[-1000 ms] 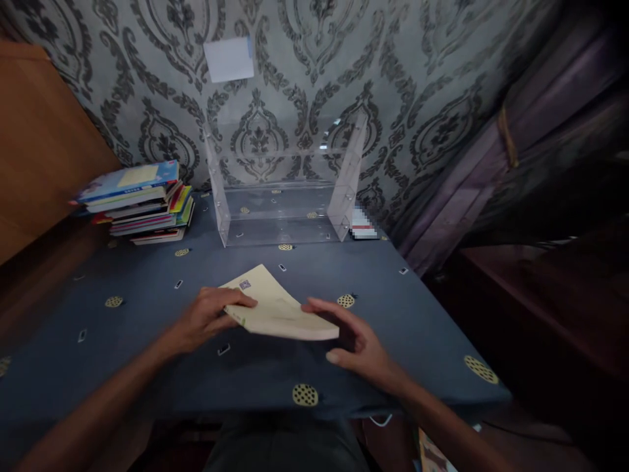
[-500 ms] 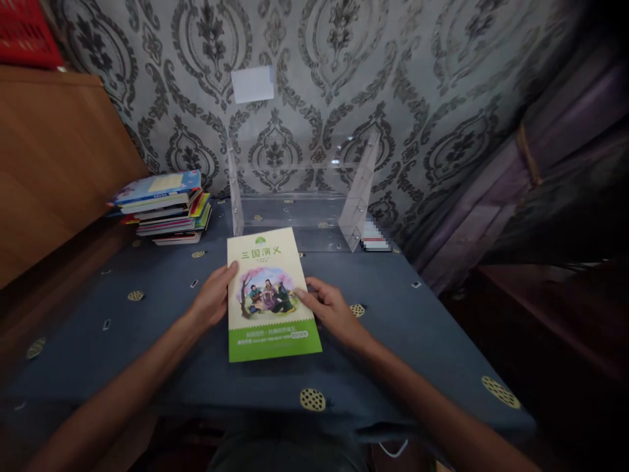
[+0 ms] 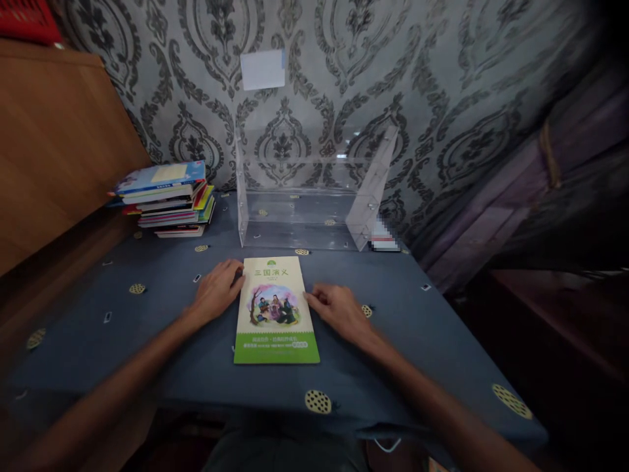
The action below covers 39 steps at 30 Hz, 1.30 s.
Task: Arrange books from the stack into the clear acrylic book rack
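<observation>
A green-and-cream paperback copy of *Sanguo Yanyi* (image 3: 274,309) is laid flat between the hands, towards the front of a table covered with a matt blue cloth (image 3: 407,341) printed with small yellow dotted ovals. The left hand (image 3: 215,293) is set palm down on the cloth, its fingers held close together, with the tips against the book's left edge. The right hand (image 3: 335,313) is set palm down in the same way, its fingers loosely together, with the tips at the book's right edge. Neither hand pinches the book, and it is not lifted. Behind the book, near the rear edge of the table, a clear acrylic rack (image 3: 295,219) stands with two upright side panels and a flat base, the printed cloth being seen through it. Left of the rack, a pile of thin books (image 3: 164,202) is stacked flat with uneven edges, a blue cover on top. A pixelated object (image 3: 384,239) lies just beyond the rack's right panel. A white paper note (image 3: 263,69) is fixed to the grey damask wallpaper (image 3: 324,78) above.
</observation>
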Tool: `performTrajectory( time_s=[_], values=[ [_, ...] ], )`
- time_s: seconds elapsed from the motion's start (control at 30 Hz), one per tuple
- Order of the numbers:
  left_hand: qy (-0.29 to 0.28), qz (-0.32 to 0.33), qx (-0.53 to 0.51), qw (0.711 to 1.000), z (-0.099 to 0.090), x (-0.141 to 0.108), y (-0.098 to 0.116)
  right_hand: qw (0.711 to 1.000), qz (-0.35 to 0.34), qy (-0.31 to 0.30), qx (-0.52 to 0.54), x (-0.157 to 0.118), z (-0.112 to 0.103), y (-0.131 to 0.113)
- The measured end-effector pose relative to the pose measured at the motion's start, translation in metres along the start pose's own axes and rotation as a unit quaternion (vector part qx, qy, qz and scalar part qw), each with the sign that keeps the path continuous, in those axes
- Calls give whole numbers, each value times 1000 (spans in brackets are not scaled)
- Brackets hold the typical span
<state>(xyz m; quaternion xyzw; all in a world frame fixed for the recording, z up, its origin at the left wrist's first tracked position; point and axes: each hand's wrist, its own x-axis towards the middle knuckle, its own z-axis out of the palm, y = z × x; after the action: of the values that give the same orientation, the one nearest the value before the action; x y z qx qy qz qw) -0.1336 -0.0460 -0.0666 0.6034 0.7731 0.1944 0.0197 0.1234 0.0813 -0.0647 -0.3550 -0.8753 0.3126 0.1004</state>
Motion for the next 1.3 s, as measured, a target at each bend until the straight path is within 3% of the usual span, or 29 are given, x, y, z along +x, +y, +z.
performTrajectory(
  time_s=[0.1,0.2,0.3,0.5,0.7,0.83,0.97,1.13,1.3],
  values=[
    [8,45,22,999,13,-3,3,992,-87,51,-75,8,6,-20],
    [14,56,36,998,22,-6,1,973,-216,40,-76,26,24,-44],
    [17,60,39,997,27,-9,-3,956,-285,8,-64,51,46,-60],
    [31,74,28,996,32,-10,-6,956,-281,-14,-83,77,67,-56],
    [27,63,45,997,31,-9,-5,971,-222,6,-87,77,46,-9],
    [22,63,43,997,32,-8,-6,974,-218,26,-49,78,33,29],
    [22,56,42,997,31,-7,-4,972,-229,26,-47,76,31,41],
    [15,57,50,997,29,-7,-1,964,-251,7,-90,53,30,31],
    [12,60,55,997,28,-7,-2,951,-290,-39,-102,2,25,24]
  ],
)
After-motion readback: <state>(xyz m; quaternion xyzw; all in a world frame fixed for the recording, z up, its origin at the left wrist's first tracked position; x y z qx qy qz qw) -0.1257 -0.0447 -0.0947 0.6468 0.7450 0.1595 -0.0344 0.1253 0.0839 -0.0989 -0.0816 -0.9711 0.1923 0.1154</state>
